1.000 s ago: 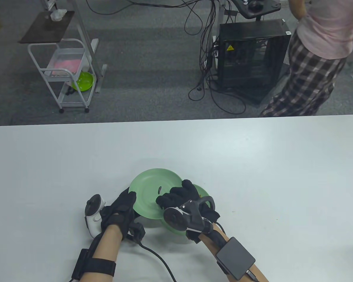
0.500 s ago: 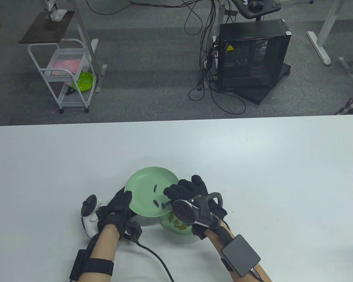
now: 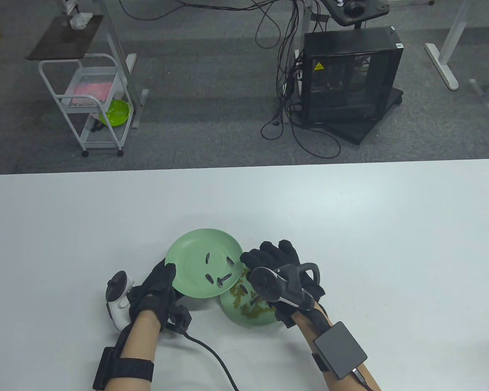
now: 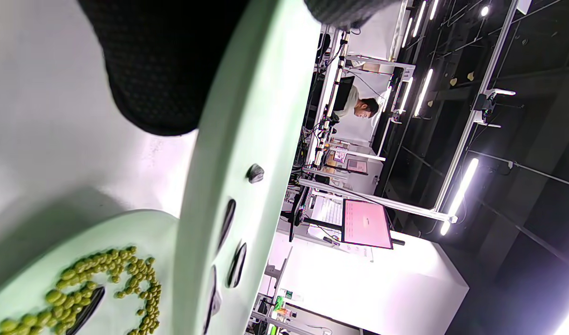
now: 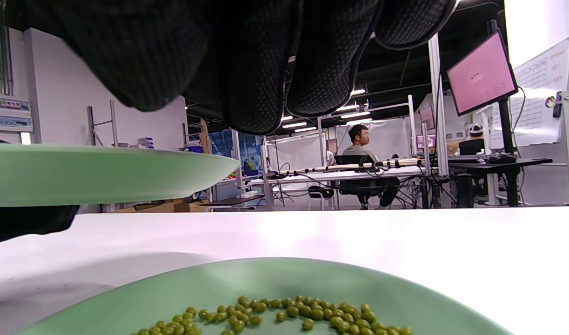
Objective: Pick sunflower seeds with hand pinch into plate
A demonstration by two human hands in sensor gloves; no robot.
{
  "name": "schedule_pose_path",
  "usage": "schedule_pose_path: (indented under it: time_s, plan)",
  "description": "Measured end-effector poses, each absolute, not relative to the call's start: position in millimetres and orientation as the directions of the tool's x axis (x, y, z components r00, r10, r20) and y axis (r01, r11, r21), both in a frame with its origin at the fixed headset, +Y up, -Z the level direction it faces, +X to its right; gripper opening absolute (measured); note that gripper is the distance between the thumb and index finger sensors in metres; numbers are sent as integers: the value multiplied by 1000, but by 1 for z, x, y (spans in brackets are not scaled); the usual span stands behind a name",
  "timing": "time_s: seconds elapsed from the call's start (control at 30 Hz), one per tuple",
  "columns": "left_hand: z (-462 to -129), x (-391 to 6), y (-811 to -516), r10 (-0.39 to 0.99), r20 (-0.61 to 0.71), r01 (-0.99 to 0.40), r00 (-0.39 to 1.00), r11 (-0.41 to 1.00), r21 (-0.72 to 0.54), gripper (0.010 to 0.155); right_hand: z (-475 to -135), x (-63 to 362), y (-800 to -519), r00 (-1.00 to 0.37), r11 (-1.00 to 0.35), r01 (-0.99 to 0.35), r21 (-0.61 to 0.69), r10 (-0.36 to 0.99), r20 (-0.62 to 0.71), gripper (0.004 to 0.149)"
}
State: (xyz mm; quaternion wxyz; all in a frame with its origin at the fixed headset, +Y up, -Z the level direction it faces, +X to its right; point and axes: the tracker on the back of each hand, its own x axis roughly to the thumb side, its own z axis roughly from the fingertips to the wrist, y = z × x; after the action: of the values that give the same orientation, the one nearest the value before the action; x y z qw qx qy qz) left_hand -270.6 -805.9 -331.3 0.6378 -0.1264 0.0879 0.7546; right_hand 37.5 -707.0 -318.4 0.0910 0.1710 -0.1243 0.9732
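Four striped dark sunflower seeds lie on the pale green round plate, which the left hand grips by its near-left rim, lifted off the white bench. Just right, the right hand hovers with fingers curled, seemingly empty, above a second green plate of green peas.

Grey carpeted floor beyond the far edge of a white, round-cornered tabletop. White wheeled wire trolley at far left, holding a lime-green bowl. Black glass-sided computer tower at centre right, tangled black cables alongside. White desk leg at far right. Bright ceiling strip lights overhead.
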Motion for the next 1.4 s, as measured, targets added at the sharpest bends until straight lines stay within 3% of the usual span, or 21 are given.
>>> schedule_pose_path:
  time_s: [0.8, 1.1, 1.4]
  plan:
    - [-330, -275, -804, 939, -298, -983, -172, -185, -14, 67, -335, 59, -730, -949, -993, -99, -70, 73, 306, 62]
    - [-330, -279, -804, 938, -298, -982, -179, -188, -3, 67, -332, 42, -746, -935, -1000, -10, -24, 1, 354, 56]
    - [-330, -282, -803, 937, -296, -981, -186, -193, 3, 67, -322, 17, -755, -889, -998, 59, 2, -51, 455, 41]
